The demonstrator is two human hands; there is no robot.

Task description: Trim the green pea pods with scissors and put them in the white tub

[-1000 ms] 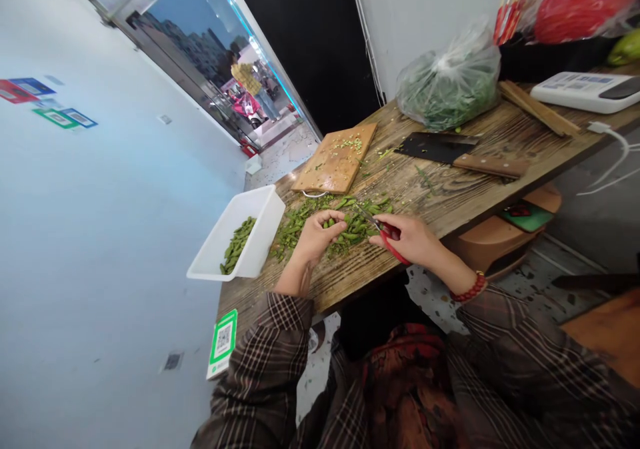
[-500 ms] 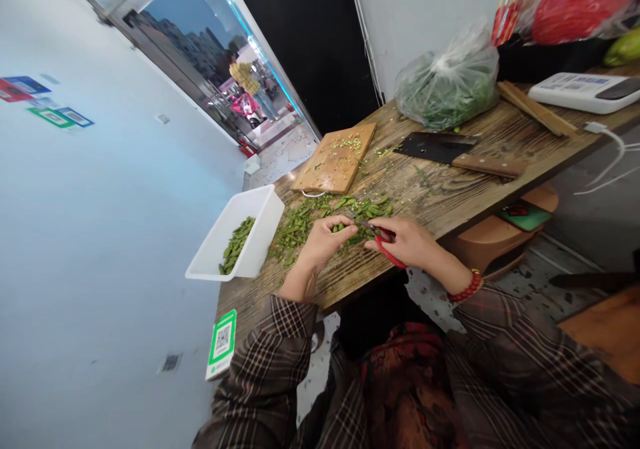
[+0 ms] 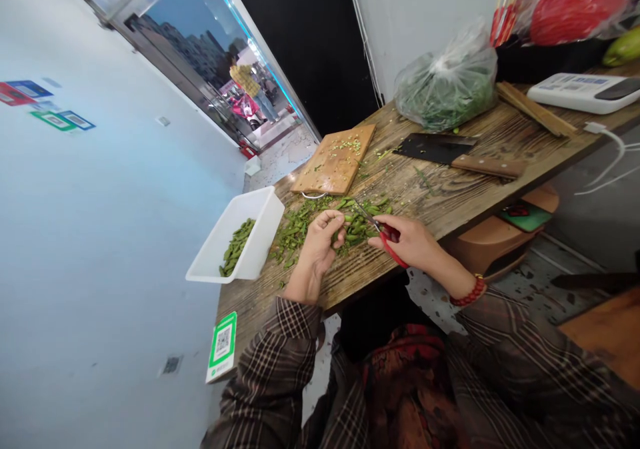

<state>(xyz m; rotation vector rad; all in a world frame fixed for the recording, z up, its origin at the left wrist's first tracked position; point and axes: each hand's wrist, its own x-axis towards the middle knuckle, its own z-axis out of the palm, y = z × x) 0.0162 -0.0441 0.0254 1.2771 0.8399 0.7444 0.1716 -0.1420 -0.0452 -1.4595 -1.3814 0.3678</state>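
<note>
My right hand [image 3: 411, 241] is closed around the red handles of a pair of scissors [image 3: 394, 247], whose metal blades point up and left over the pile. Just left of the blades, my left hand [image 3: 323, 239] pinches a green pod [image 3: 347, 218], mostly covered by the fingers. Green pods and trimmed bits [image 3: 296, 227] lie spread on the wooden table [image 3: 450, 199] beneath and around both hands. A white plastic tub [image 3: 270, 225] at the table's left end holds several green pods [image 3: 237, 245].
Behind the pile lies a wooden cutting board [image 3: 333, 162] with green scraps. Further right are a cleaver [image 3: 463, 155], a bag of greens [image 3: 445, 92], wooden strips [image 3: 535, 109] and a white scale [image 3: 583, 92]. A QR sign [image 3: 221, 347] stands at the left corner. A person [image 3: 245, 79] is outside the doorway.
My left hand has turned, its fingers curling up and inward around the pod. The scissors have shifted slightly right and down, and their blades now show more clearly, apart from my left fingers.
</note>
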